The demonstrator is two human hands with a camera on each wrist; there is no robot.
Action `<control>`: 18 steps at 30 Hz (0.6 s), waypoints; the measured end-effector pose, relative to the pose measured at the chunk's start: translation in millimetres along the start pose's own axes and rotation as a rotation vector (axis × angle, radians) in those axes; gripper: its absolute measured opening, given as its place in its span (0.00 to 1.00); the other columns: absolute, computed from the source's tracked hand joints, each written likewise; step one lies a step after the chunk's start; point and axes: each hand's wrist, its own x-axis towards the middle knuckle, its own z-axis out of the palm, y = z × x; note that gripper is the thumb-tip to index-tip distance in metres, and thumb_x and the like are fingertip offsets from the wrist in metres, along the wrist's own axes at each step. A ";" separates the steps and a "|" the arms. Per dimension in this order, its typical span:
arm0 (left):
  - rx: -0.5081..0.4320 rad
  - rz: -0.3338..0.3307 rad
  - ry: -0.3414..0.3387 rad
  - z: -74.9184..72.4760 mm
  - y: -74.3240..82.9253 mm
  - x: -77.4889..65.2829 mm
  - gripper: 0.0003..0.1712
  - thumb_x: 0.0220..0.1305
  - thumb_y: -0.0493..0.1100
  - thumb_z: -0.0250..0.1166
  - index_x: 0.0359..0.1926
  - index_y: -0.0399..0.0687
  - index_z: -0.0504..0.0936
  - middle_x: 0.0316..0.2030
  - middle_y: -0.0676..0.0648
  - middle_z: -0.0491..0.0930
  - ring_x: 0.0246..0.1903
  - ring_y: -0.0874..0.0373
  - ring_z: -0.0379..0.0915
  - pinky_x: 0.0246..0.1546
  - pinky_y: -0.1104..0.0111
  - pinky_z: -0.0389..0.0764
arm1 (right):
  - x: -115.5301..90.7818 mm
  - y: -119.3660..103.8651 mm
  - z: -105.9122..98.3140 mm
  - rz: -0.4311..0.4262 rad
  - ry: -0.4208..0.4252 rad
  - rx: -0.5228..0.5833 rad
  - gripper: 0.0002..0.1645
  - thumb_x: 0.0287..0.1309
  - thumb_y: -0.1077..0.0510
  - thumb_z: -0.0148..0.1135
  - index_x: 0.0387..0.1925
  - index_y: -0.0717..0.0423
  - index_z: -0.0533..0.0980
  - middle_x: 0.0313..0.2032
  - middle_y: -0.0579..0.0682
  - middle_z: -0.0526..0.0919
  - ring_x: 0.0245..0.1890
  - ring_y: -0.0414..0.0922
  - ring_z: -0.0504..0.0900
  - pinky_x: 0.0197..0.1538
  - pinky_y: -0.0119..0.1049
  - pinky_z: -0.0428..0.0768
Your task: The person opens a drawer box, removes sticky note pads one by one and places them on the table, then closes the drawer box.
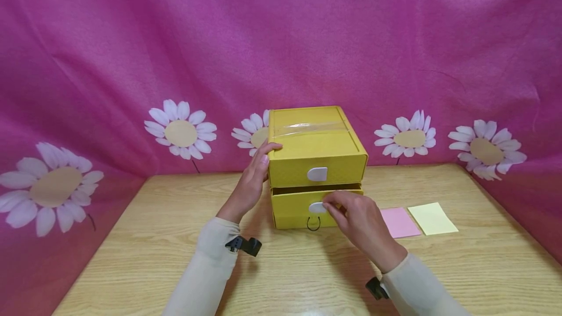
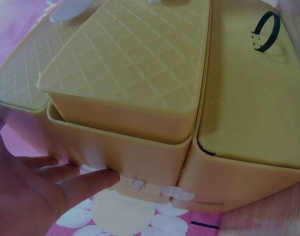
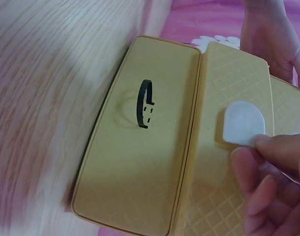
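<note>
A yellow drawer box [image 1: 313,148] stands on the table, with clear tape over its top. Its upper drawer bears a white tab [image 1: 317,174] and sits closed. Below it, a second yellow drawer [image 1: 290,201] is pulled partway out, its dark opening showing along the upper edge. My right hand [image 1: 361,218] pinches that drawer's white tab [image 3: 243,123] between thumb and fingers. Against the box's left side rests my left hand [image 1: 249,182], fingers extended and a fingertip over the top edge. A thin black loop [image 3: 146,103] sticks out from the lowest front panel.
To the right of the box, a pink paper square [image 1: 400,222] and a pale yellow paper square [image 1: 432,218] lie on the wooden table [image 1: 175,247]. Behind the table hangs a pink cloth [image 1: 281,38] with white flowers.
</note>
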 end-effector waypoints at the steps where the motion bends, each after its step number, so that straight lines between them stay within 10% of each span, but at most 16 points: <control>1: 0.001 0.001 0.000 0.0 0.1 0.1 0.24 0.78 0.46 0.33 0.68 0.48 0.60 0.75 0.42 0.40 0.72 0.46 0.41 0.60 0.41 0.64 | 0.1 0.4 0.4 0.001 0.002 0.000 0.04 0.53 0.61 0.71 0.31 0.50 0.82 0.25 0.40 0.82 0.20 0.33 0.70 0.24 0.29 0.70; 18: -0.002 0.018 0.014 1.3 -35.4 8.6 0.24 0.78 0.54 0.32 0.68 0.62 0.61 0.75 0.54 0.41 0.71 0.51 0.46 0.59 0.42 0.65 | 1.2 4.5 7.0 0.016 0.046 0.039 0.05 0.52 0.61 0.71 0.32 0.52 0.83 0.27 0.42 0.83 0.20 0.34 0.71 0.24 0.28 0.72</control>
